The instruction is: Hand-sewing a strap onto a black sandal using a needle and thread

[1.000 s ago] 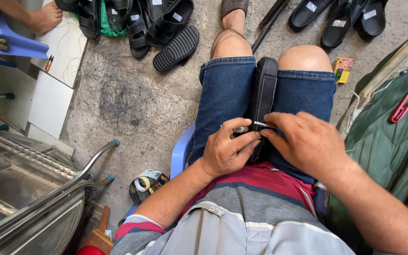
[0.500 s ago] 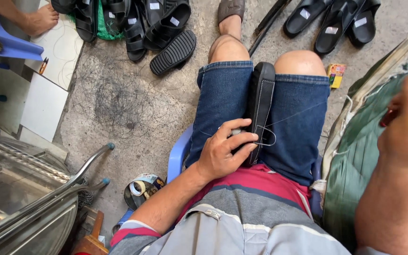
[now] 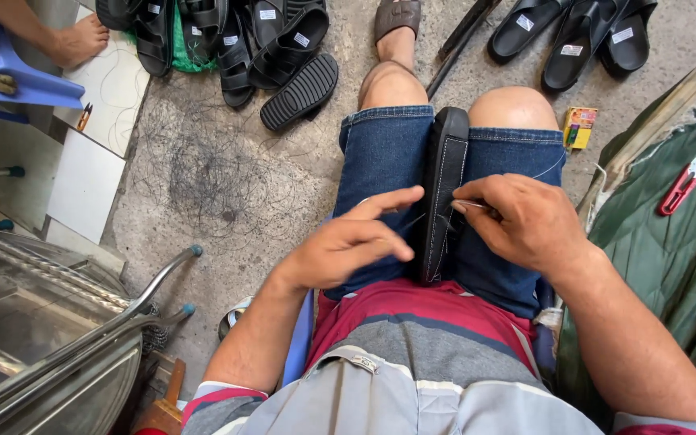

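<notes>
Pinched between right hand point(image 3: 525, 221) fingertips: needle with thread, back at black sandal point(image 3: 443, 193) from off to the side; sandal wedged upright between knees; left hand point(image 3: 348, 246) lifted off, fingers loosely spread; next stitch seemingly begun.

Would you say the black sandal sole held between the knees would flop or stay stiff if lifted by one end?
The sole probably stays fairly stiff: it stands on edge between the knees without sagging. It looks thick and rubbery, so likely light and grippy. The thread by the right hand is limp and could snag.
</notes>
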